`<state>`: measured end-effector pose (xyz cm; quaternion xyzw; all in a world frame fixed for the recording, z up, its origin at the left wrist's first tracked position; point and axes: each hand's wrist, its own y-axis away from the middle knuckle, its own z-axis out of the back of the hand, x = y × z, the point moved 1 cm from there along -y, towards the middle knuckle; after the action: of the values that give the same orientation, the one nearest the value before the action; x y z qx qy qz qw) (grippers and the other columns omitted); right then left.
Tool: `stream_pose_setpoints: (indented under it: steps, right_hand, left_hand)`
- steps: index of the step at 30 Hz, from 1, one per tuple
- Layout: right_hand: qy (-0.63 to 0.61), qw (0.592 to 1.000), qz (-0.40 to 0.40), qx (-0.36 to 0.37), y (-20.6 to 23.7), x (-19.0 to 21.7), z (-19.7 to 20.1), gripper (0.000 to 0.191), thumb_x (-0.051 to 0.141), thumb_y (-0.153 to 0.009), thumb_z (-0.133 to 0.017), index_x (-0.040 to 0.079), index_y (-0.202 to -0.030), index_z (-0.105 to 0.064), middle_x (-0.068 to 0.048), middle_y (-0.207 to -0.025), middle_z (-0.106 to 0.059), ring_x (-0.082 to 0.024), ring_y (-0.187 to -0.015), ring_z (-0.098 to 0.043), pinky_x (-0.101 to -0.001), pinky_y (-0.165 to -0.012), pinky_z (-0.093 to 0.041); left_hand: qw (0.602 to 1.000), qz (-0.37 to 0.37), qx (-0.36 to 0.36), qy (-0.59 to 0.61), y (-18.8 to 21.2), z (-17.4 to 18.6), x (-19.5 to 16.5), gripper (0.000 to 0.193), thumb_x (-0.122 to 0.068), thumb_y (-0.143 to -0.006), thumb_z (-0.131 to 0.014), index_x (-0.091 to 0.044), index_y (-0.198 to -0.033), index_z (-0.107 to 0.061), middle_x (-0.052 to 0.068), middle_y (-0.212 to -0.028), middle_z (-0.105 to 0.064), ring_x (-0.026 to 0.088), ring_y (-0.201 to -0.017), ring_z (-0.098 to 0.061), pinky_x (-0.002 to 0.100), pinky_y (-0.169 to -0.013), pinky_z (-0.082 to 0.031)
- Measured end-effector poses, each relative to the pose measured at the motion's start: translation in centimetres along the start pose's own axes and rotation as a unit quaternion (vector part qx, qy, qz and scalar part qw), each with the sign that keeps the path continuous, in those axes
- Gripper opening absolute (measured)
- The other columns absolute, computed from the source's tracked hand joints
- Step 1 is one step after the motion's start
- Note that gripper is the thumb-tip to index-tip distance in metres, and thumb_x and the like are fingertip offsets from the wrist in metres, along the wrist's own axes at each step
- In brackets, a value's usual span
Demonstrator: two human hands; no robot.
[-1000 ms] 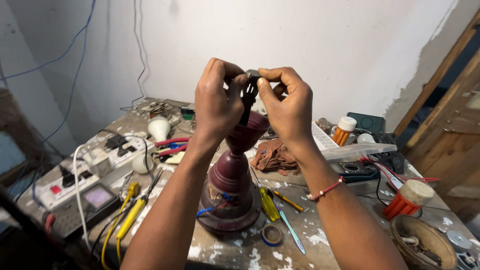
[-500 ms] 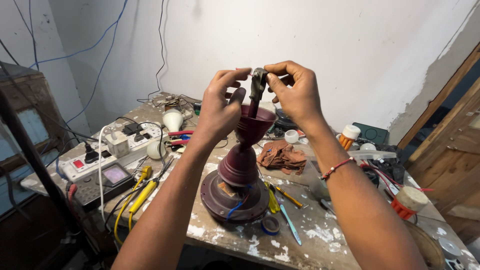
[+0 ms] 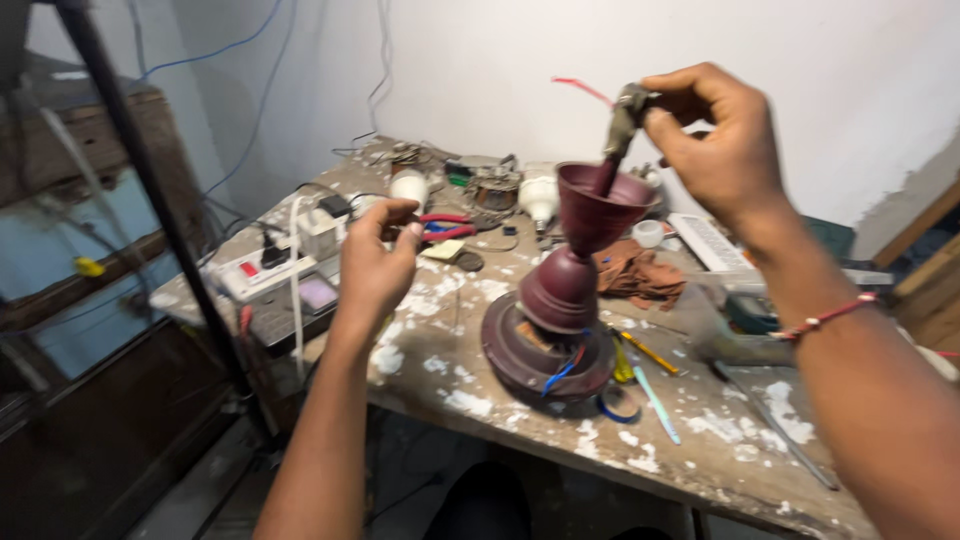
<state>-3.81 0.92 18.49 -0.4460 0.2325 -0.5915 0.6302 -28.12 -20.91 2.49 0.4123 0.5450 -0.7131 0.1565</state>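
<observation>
A maroon ceiling-fan body (image 3: 560,300) stands upright on the workbench (image 3: 700,450), with a cup-shaped canopy on top and blue wires hanging out near its base. My right hand (image 3: 710,140) pinches the dark metal fitting (image 3: 625,110) at the top of the fan's rod, just above the cup. A red wire sticks out beside it. My left hand (image 3: 375,265) is off the fan, lowered to the left over the bench, fingers loosely curled around nothing.
Red-handled pliers (image 3: 440,228), white bulbs (image 3: 410,185), a power strip (image 3: 255,270) and a meter lie at the left. A brown rag (image 3: 640,272), screwdrivers (image 3: 650,385) and a tape roll (image 3: 618,405) sit right of the fan. A dark pole (image 3: 150,200) stands at the bench's left edge.
My left hand let go of the fan's top and dropped down to the left. My right hand stays on the fitting. The view swung left and closer.
</observation>
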Motion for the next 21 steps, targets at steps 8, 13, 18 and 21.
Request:
stream_pose_setpoints:
  steps: [8, 13, 18, 21]
  right_hand:
    - [0.037, 0.997, -0.06, 0.012, 1.2, 2.9, -2.4, 0.04, 0.002, -0.105, -0.072, 0.002, -0.144, -0.063, -0.006, -0.109, -0.07, -0.01, -0.097, -0.067, -0.0254, -0.078, -0.055]
    - [0.045, 0.998, -0.031, -0.01, 3.8, 4.0, -3.5, 0.052, 0.002, -0.107, -0.072, -0.001, -0.153, -0.048, -0.011, -0.116, -0.069, -0.013, -0.098, -0.069, -0.0265, -0.076, -0.057]
    - [0.113, 0.992, 0.026, -0.054, 6.7, 4.7, -3.0, 0.057, -0.001, -0.107, -0.072, 0.0, -0.156, -0.042, -0.015, -0.116, -0.069, -0.016, -0.091, -0.072, -0.0278, -0.075, -0.06]
    - [0.115, 0.992, 0.028, -0.051, 7.3, 4.2, -2.3, 0.058, -0.002, -0.103, -0.072, -0.001, -0.154, -0.044, -0.015, -0.116, -0.069, -0.017, -0.088, -0.071, -0.0303, -0.079, -0.061]
  left_hand:
    - [0.965, -0.002, 0.112, -0.237, 3.8, -0.2, 5.3, 0.022, -0.012, -0.081, -0.074, -0.008, -0.102, -0.076, 0.016, -0.103, -0.073, 0.036, -0.096, -0.069, 0.048, -0.082, -0.054]
    - [0.92, -0.034, 0.16, -0.355, 5.9, -2.3, 7.6, 0.018, -0.012, -0.079, -0.071, -0.008, -0.096, -0.077, 0.019, -0.103, -0.067, 0.039, -0.097, -0.066, 0.053, -0.08, -0.054]
    - [0.905, -0.032, 0.143, -0.399, 5.3, -4.0, 8.6, 0.01, -0.013, -0.078, -0.071, -0.007, -0.085, -0.077, 0.017, -0.101, -0.069, 0.038, -0.096, -0.067, 0.053, -0.078, -0.056]
    - [0.898, -0.018, 0.153, -0.413, 5.0, -5.0, 8.4, 0.011, -0.013, -0.075, -0.073, -0.007, -0.084, -0.076, 0.016, -0.101, -0.069, 0.038, -0.095, -0.068, 0.053, -0.077, -0.056]
